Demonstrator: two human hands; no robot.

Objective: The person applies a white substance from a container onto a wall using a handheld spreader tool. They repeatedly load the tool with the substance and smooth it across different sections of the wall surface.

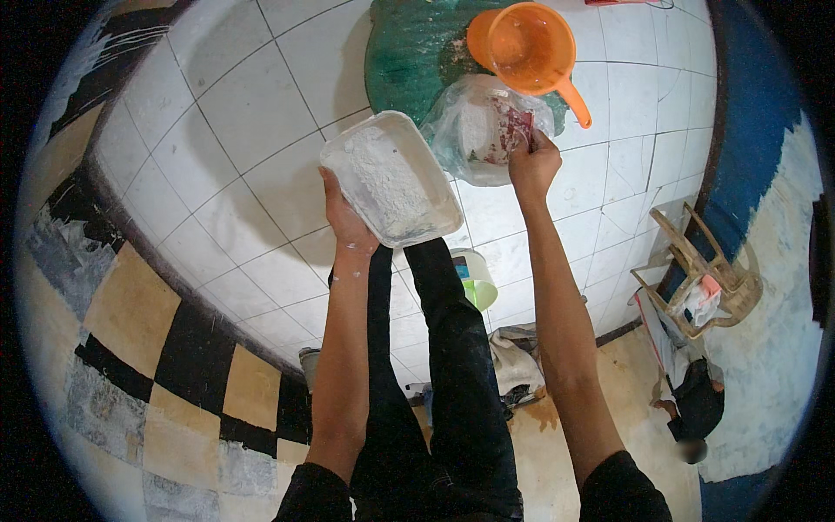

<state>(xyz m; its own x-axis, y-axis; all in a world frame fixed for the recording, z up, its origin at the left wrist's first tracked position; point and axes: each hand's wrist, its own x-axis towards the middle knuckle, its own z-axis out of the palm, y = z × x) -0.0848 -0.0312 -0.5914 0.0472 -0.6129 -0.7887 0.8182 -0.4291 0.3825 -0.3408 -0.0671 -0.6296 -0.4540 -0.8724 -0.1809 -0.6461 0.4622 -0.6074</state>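
Note:
My left hand (350,224) grips the near left side of a white rectangular tray (445,196), with the thumb along its outer edge. White powder (383,178) lies in the tray, heaped down its middle. To the right of the tray, my right hand (533,165) is closed on the edge of a clear plastic bag (448,117) with red markings. White powder shows inside the bag. What exactly lies between the right fingertips is partly hidden. An orange dipper (544,76) with water in it stands just beyond the bag, its handle pointing toward me.
Beneath the bag and dipper is a dark green round surface (396,65). White tiles (252,148) cover the floor. A white bucket (477,271) with something green stands by my legs. A wooden chair (696,270) and a person in black (698,400) are at the right.

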